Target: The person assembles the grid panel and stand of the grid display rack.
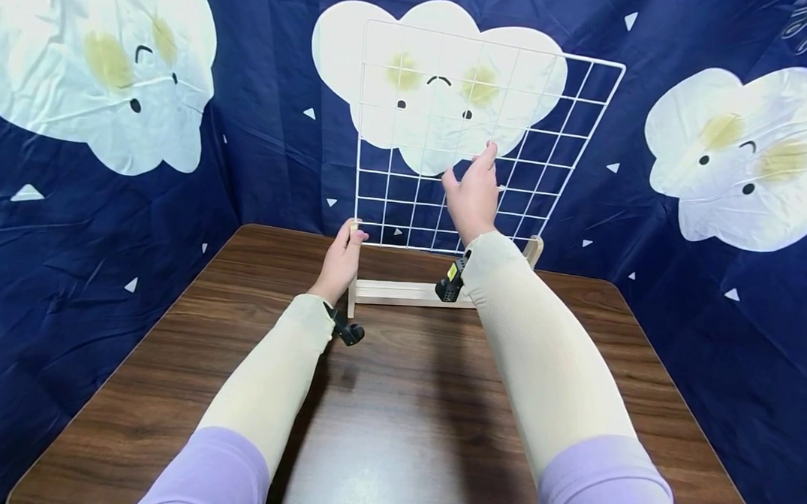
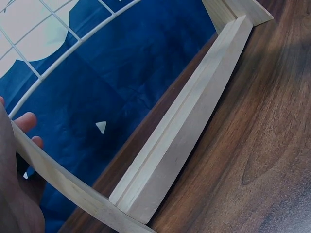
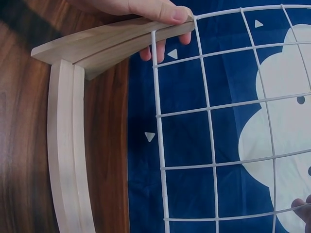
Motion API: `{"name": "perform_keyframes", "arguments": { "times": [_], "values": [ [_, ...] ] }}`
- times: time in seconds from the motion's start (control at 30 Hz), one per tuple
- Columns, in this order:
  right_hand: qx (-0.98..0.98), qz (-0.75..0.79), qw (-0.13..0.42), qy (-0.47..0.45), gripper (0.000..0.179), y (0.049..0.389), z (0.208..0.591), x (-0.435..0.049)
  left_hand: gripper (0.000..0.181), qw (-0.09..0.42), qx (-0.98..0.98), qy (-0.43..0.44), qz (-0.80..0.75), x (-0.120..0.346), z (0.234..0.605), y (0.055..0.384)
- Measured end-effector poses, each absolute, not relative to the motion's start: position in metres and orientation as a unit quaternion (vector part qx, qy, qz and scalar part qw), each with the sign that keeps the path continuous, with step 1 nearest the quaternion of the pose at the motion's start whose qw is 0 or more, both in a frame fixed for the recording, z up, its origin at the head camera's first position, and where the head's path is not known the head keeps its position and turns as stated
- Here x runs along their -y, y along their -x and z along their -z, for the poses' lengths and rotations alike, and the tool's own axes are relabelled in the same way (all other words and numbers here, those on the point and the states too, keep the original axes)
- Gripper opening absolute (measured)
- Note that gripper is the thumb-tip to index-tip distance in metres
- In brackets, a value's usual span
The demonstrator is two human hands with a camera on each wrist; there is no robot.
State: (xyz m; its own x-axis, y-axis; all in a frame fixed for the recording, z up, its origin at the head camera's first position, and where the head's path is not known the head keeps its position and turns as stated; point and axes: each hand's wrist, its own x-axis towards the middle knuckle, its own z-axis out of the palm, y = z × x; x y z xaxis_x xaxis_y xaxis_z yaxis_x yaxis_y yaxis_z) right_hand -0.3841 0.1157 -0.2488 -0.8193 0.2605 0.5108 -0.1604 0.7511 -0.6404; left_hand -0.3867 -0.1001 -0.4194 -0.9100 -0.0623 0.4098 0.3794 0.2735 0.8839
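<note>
A white wire grid panel (image 3: 209, 108) stands upright, leaning back, above a pale wooden stand (image 1: 408, 293) with a grooved crossbar (image 2: 180, 131). My left hand (image 1: 338, 260) grips the stand's left upright (image 2: 63, 179) near its top, beside the panel's lower left corner. In the right wrist view, that corner meets the tip of the upright, well above the crossbar. My right hand (image 1: 475, 199) holds the panel by its wires, right of its lower middle; only its fingertips (image 3: 300, 208) show in the right wrist view. The panel's lower right corner is near the right upright (image 1: 533, 250).
The stand is at the back of a dark brown wooden table (image 1: 383, 401). A navy cloth (image 1: 267, 126) with white clouds and small triangles hangs behind and on both sides. A small black camera (image 1: 451, 280) is strapped to each wrist.
</note>
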Motion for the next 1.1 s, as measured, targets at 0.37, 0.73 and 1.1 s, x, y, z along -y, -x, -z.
{"name": "perform_keyframes", "arguments": {
  "times": [0.37, 0.73, 1.1],
  "values": [
    [0.887, -0.348, 0.302, 0.03, 0.084, 0.3883, 0.2508, -0.1151, 0.051, 0.186, 0.776, 0.095, 0.595, 0.0995, 0.4173, 0.3856],
    [0.889, -0.342, 0.304, 0.027, 0.084, 0.3878, 0.2528, -0.1143, 0.045, 0.186, 0.769, 0.101, 0.603, 0.0991, 0.4178, 0.3863],
    [0.89, -0.34, 0.303, 0.028, 0.083, 0.3888, 0.2533, -0.1153, 0.046, 0.192, 0.771, 0.1, 0.598, 0.0986, 0.4181, 0.3876]
  ]
}}
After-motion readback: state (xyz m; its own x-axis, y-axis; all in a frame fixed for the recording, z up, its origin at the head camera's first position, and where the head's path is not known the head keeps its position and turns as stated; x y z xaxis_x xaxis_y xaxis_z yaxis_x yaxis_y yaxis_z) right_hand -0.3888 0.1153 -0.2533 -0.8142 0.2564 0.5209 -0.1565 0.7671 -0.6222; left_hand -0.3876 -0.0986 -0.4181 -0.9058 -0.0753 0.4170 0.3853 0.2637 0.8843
